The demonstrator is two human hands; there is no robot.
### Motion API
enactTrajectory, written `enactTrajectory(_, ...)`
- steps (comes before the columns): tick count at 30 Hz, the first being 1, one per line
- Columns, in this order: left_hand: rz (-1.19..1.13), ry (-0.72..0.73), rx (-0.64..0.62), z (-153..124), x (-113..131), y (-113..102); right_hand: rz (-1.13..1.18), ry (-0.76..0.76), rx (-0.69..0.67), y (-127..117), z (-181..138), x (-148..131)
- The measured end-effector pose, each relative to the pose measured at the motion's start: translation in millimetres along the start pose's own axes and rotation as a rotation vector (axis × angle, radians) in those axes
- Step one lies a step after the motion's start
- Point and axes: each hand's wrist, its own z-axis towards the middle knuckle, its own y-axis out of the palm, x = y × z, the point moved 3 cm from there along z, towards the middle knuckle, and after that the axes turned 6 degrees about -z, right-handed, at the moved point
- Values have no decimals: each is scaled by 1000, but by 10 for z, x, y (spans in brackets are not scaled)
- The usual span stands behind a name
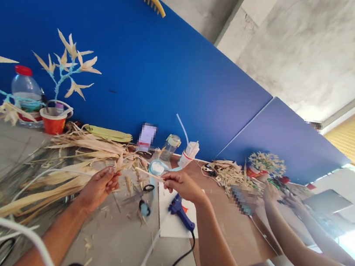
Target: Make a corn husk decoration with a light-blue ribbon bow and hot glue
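Observation:
My left hand pinches a small dried corn husk piece with pointed, petal-like ends. Across from it, my right hand has its fingers closed on a thin pale strip, which points left toward the husk piece without clearly touching it. I cannot tell whether the strip is husk or a stick. Below the right hand, a blue glue gun lies on a white sheet. Scissors with dark handles rest on the table between my hands, beside a roll of light blue tape.
Loose corn husks cover the left side. A red cup holds a husk-flower branch near a plastic bottle. Behind stand a phone and a jar. A white cable crosses front left. At right, another person's arms reach in.

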Motion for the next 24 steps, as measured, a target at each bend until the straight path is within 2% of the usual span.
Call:
enactTrajectory(5, 8, -4, -14, -8, 4, -2, 112, 7, 180, 84, 40, -104)
enactTrajectory(10, -20, -10, -35, -13, 4, 16, -35, 142, 170, 354, 193, -19)
enactTrajectory(13, -15, -13, -39, -20, 3, 32, 9, 164, 164, 586, 319, 8)
enactTrajectory(16, 5, -11, -56, -31, 7, 50, 53, 191, 224, 782, 438, -34)
enactTrajectory(19, 24, -16, -64, -40, 7, 51, 39, 121, 286, 900, 530, -141)
enactTrajectory(24, 60, -20, 8, -40, -1, 3, -46, 37, 341, 950, 566, -272)
